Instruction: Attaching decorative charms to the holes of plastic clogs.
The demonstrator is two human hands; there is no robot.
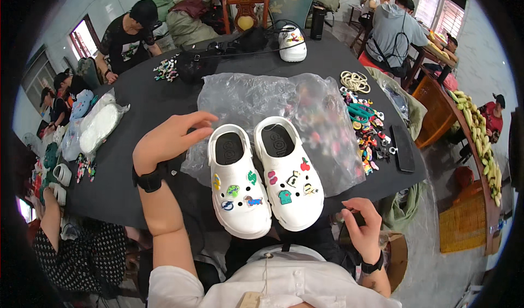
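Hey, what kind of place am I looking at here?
It looks like a small workshop: white clogs fitted with colourful charms, loose charms heaped on the dark table, and several other people seated further back.

We note two clogs (240, 180) side by side, centre frame; plastic sheet (251, 92) behind, on table (131, 139); our left hand (169, 141) at their left; charm pile (372, 136), right; lone clog (293, 45), upper centre.
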